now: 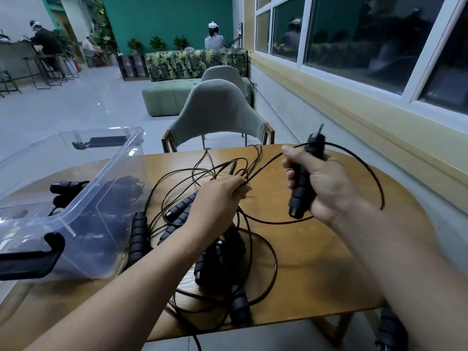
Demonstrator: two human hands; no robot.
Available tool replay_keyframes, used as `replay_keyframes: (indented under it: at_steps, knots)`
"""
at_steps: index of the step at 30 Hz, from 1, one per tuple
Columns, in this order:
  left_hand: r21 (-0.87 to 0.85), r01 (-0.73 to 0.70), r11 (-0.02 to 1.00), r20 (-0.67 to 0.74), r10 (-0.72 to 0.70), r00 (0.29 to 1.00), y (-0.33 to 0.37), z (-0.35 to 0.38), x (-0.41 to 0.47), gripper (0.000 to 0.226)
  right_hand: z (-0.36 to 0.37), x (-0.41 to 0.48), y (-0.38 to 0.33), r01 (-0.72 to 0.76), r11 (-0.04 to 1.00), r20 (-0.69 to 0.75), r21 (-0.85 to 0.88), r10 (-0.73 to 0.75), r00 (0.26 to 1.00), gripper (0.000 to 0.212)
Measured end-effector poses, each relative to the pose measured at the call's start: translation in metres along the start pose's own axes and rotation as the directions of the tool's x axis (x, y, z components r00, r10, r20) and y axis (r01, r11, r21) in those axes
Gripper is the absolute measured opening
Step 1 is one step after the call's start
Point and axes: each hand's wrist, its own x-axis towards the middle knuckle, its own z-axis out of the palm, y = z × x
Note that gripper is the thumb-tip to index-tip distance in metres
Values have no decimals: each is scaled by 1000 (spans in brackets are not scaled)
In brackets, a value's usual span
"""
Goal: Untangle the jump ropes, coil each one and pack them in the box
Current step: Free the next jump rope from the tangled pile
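A tangle of black jump ropes [202,249] with ribbed foam handles lies in the middle of the wooden table [316,262]. My right hand [326,183] grips one black handle [302,186] upright above the table; its cord loops out to the right. My left hand [220,196] pinches a bunch of thin black cords [228,171] just above the tangle. A clear plastic box [76,198] with black latches stands at the left, with black ropes and handles visible inside it.
Two grey chairs [217,115] stand beyond the table's far edge. A wall with windows runs along the right. One more black handle [390,330] hangs below the table's near right edge. People sit far back in the room.
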Motion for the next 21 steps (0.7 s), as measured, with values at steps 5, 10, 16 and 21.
replay_keyframes:
  at_steps: [5, 10, 16, 21]
  knots:
    - [2, -26, 1000, 3, 26, 1000, 3, -2, -1, 17, 19, -7, 26, 33, 993, 84, -117, -23, 996, 21]
    - [-4, -82, 997, -6, 82, 997, 8, -7, -5, 27, 32, -14, 47, 59, 981, 160, -184, -30, 987, 24]
    - [14, -105, 994, -21, 106, 994, 5, -8, -7, 22, 40, -21, 50, 141, 961, 134, -236, -112, 985, 11]
    - [22, -96, 995, -34, 97, 995, -6, -6, -4, 10, 44, -26, 34, 113, 979, 156, -170, -87, 984, 14]
